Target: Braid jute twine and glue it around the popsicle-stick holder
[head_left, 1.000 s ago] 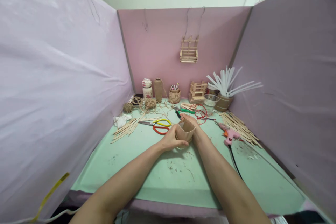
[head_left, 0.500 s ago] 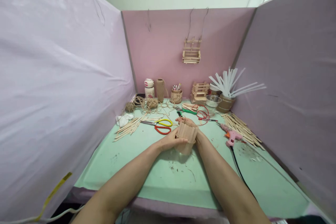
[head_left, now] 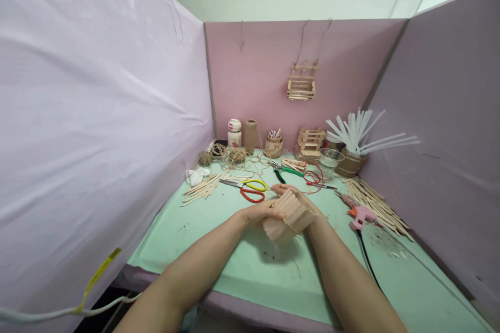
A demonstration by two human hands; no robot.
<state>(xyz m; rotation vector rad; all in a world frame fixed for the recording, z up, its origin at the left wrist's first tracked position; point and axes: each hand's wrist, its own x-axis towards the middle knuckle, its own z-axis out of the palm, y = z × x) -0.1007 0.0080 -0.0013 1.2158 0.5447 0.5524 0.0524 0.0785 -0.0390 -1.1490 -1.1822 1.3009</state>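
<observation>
Left fingers [head_left: 276, 213] are wrapped round a pale-tan, ribbed wooden-stick cup [head_left: 292, 214]; right fingers [head_left: 282, 188] sit behind it, can't tell if they're gripping. It's tilted above the mint-green cloth-covered worktop [head_left: 250, 281]. Looks light and stiff, probably brittle at the joins, so I'd grab the side walls.

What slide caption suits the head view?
Left grip holds a tilted, ribbed cup, right grip behind it, above a green table.

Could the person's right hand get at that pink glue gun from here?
Probably yes: nothing large seems to stand between the right hand and the pink glue gun. That hand is at the far side of the wooden cup, but the left hand grips the cup.
</observation>
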